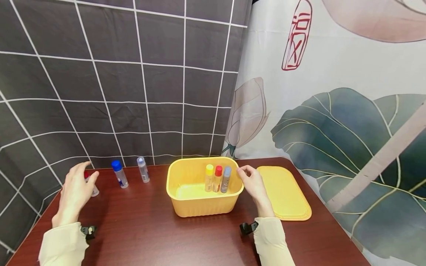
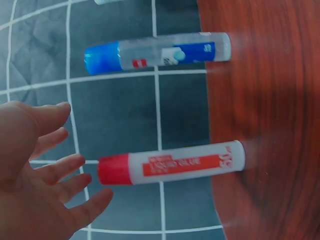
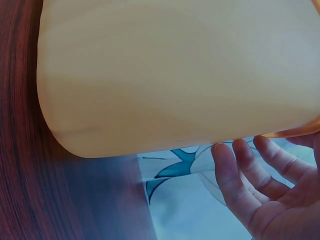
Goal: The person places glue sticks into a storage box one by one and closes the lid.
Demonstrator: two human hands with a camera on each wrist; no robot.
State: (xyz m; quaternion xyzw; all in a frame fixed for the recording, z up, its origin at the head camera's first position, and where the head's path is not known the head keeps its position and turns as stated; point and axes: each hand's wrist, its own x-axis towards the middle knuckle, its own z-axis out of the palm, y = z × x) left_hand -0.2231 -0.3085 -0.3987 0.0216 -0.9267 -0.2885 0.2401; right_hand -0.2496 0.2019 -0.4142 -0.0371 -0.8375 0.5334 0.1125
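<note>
My left hand (image 1: pixel 74 190) reaches to the red-capped liquid glue bottle (image 2: pixel 172 164), partly hiding it in the head view. In the left wrist view, the spread fingers (image 2: pixel 70 170) come up beside the red cap, with nothing held. A blue-capped glue bottle (image 1: pixel 120 174) and a clear glue bottle with a pale cap (image 1: pixel 143 170) stand further right. My right hand (image 1: pixel 253 184) is at the right side of the yellow bin (image 1: pixel 203 207), its loosely bent fingertips right at the wall's edge. Inside stand yellow-capped (image 1: pixel 209 178), red-capped (image 1: pixel 217 180) and grey-blue-capped (image 1: pixel 226 180) glue bottles.
A flat yellow lid (image 1: pixel 284 194) lies on the dark red table (image 1: pixel 156 236), to the right of the bin. Behind the table hangs a grey grid cloth (image 1: pixel 159 85), and a white cloth with lotus prints (image 1: pixel 259 55) hangs at the right.
</note>
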